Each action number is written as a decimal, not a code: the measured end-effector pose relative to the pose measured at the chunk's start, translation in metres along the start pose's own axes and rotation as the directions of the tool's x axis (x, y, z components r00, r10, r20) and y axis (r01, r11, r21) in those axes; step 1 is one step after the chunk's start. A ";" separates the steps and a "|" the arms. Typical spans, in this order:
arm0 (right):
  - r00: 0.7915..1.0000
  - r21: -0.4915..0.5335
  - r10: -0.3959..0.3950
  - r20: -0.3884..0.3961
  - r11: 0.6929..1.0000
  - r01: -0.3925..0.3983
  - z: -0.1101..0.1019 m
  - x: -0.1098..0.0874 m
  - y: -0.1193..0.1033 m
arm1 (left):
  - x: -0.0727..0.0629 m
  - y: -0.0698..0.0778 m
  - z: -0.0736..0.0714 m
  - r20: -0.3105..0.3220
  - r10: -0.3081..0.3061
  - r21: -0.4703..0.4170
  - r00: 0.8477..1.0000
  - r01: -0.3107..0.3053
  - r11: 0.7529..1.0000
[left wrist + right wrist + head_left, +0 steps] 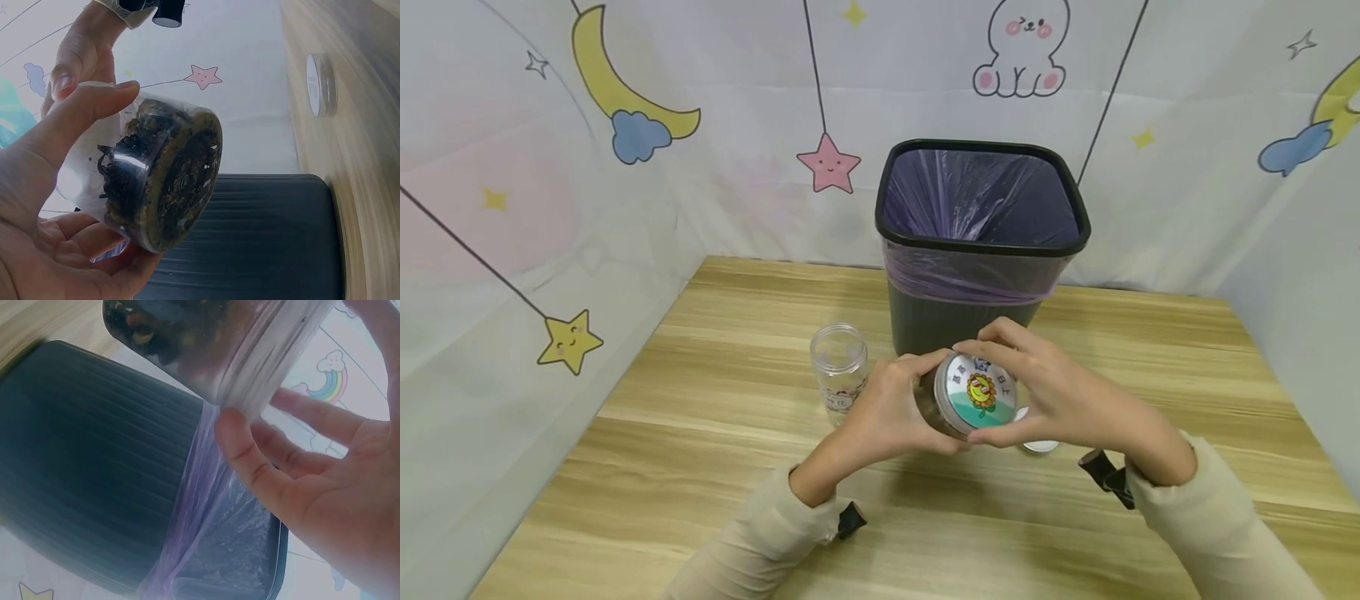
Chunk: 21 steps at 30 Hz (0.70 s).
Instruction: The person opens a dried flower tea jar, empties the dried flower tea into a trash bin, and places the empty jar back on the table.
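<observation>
A clear jar (140, 156) with dark, clumped matter in its bottom is held tilted between both hands, in front of the bin. Its lid (979, 392), printed with a sunflower on white and green, faces the head camera. My left hand (891, 408) grips the jar's body, thumb on one side and fingers round the other. With thumb and fingertips my right hand (1060, 392) grips the lid by its edge; the lid sits on the jar's mouth. To the left of the left hand an open clear jar (838, 358) stands upright on the table.
Behind the hands stands a dark ribbed bin (958, 321), its purple bag (970, 200) folded over the rim. A loose white lid (319, 85) lies on the wood-grain table (715, 400) beneath the right hand. Printed cloth walls (737, 167) enclose the back and sides.
</observation>
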State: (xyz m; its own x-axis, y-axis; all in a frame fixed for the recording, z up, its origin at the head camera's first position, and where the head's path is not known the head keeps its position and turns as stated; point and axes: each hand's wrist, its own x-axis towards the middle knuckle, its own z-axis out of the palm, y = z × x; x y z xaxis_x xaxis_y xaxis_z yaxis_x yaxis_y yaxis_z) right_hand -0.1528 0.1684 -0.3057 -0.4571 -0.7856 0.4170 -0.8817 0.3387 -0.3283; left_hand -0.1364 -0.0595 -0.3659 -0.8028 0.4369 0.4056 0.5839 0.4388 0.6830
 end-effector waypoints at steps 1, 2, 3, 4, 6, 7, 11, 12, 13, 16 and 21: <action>1.000 0.010 -0.005 0.008 1.000 0.005 -0.001 0.000 0.000 | 0.000 0.000 0.000 0.007 -0.002 -0.006 1.000 0.002 1.000; 1.000 0.018 -0.010 0.019 1.000 0.010 -0.002 0.001 0.001 | 0.000 0.000 -0.001 0.015 -0.003 -0.013 1.000 0.003 1.000; 0.999 0.026 -0.013 0.034 1.000 0.012 -0.003 0.001 0.001 | 0.000 0.000 -0.001 0.023 -0.002 -0.018 1.000 0.002 1.000; 0.999 0.036 -0.014 0.051 0.999 0.012 -0.004 0.002 0.001 | 0.000 0.000 -0.001 0.031 0.000 -0.025 1.000 0.001 1.000; 0.996 0.059 -0.017 0.086 0.998 0.012 -0.007 0.003 0.001 | 0.000 0.000 -0.002 0.048 0.006 -0.032 0.999 -0.004 0.999; 0.994 0.069 -0.021 0.104 0.998 0.014 -0.008 0.004 0.000 | 0.000 0.000 -0.002 0.058 0.009 -0.036 0.998 -0.007 0.999; 0.986 0.111 -0.074 0.152 0.992 0.058 -0.013 0.006 -0.001 | -0.001 0.000 -0.003 0.087 0.029 -0.057 0.996 -0.024 0.998; 0.983 0.112 -0.093 0.158 0.991 0.076 -0.014 0.007 -0.001 | -0.001 0.000 -0.003 0.092 0.035 -0.062 0.995 -0.030 0.998; 0.980 0.113 -0.115 0.161 0.989 0.097 -0.014 0.008 -0.001 | -0.001 0.000 -0.004 0.095 0.042 -0.061 0.995 -0.036 0.997; 0.974 0.092 -0.152 0.166 0.986 0.138 -0.014 0.011 -0.003 | -0.001 0.000 -0.003 0.090 0.051 -0.042 0.995 -0.047 0.998; 0.979 0.024 -0.145 0.141 0.989 0.143 -0.010 0.007 -0.009 | 0.000 0.000 -0.002 0.062 0.045 0.008 0.997 -0.045 0.999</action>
State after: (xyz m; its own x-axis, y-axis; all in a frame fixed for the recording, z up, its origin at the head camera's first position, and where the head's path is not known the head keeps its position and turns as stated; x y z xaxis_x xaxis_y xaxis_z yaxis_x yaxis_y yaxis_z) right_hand -0.1497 0.1650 -0.2917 -0.3036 -0.8915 0.3363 -0.9349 0.2107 -0.2855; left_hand -0.1366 -0.0609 -0.3653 -0.7670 0.5038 0.3973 0.6204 0.4247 0.6593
